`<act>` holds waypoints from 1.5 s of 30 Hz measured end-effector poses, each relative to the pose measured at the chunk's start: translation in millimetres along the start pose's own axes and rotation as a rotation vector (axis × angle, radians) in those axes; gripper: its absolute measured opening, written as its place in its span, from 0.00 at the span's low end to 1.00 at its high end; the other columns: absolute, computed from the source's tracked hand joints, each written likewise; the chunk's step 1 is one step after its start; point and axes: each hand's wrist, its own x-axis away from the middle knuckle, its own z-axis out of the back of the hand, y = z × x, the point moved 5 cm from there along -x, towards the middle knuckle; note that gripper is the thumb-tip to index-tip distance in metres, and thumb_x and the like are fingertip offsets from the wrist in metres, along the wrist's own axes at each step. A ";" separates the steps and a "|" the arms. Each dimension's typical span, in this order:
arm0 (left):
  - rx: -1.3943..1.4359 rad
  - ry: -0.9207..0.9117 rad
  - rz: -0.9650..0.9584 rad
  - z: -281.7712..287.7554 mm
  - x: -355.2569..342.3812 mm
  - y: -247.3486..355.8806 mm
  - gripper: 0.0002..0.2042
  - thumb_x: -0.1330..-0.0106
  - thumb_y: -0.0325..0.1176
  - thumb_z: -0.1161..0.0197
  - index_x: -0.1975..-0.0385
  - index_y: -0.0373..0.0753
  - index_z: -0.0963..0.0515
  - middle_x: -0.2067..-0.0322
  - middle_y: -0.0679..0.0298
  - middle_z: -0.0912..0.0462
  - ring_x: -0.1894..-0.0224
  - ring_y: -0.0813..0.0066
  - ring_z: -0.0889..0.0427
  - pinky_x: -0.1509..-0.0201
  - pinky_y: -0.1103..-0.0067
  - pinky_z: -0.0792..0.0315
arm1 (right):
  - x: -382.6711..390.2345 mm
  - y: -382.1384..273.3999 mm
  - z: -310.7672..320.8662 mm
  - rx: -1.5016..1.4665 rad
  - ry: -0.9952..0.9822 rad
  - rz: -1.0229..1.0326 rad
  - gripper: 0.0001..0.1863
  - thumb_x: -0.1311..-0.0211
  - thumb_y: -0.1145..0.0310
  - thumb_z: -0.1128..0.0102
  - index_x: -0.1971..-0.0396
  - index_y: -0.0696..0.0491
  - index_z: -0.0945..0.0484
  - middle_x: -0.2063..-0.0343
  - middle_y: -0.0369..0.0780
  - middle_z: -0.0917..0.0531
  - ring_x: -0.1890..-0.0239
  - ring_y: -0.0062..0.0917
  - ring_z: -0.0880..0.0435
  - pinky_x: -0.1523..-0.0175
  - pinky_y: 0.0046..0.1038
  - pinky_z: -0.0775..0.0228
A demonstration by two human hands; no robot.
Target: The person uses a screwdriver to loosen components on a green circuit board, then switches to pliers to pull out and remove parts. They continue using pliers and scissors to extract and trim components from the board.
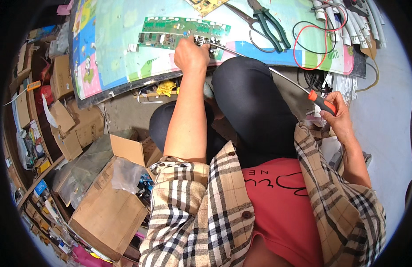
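My left hand [191, 54] is closed on the lower green circuit board [154, 40] at the near edge of the mat, hiding part of it around the metal and dark components. A second green board [170, 24] lies just behind it. My right hand [337, 111] grips the orange-and-black handle of a long screwdriver [321, 103]. Its thin shaft runs up-left over my raised knee toward the board, where the tip is at my left fingers; whether it touches a part I cannot tell.
Dark-handled pliers [272, 29], scissors [248, 20], red and black leads [306, 26], a yellowish board [205, 4] and white tubes [361, 26] lie on the colourful mat [112, 49]. Cardboard boxes [103, 202] and shelved clutter crowd the left side. My knees [241, 89] are below the mat's front edge.
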 end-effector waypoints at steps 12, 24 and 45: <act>-0.010 -0.029 -0.042 -5.4 -3.1 -1.3 0.19 0.54 0.38 0.26 0.62 0.37 0.18 0.63 0.51 0.19 0.57 0.52 0.20 0.54 0.64 0.27 | -5.2 -17.3 2.3 0.385 -0.083 -0.087 0.17 0.49 0.79 0.37 0.61 0.55 0.32 0.71 0.39 0.26 0.70 0.31 0.25 0.62 0.28 0.31; 0.025 -0.047 -0.030 -1.9 -1.2 -2.0 0.21 0.53 0.38 0.26 0.59 0.37 0.19 0.61 0.51 0.21 0.55 0.52 0.21 0.52 0.64 0.28 | -53.8 -33.1 -37.1 0.317 -0.316 -0.031 0.13 0.35 0.67 0.49 0.70 0.62 0.24 0.75 0.44 0.23 0.76 0.29 0.22 0.72 0.29 0.33; 0.028 -0.071 -0.030 -1.2 -6.4 -3.6 0.19 0.52 0.36 0.28 0.59 0.38 0.19 0.61 0.51 0.20 0.56 0.51 0.20 0.52 0.64 0.27 | -91.8 -37.5 -45.9 0.241 -0.568 -0.211 0.07 0.41 0.73 0.39 0.75 0.60 0.23 0.78 0.36 0.20 0.80 0.17 0.24 0.73 0.21 0.32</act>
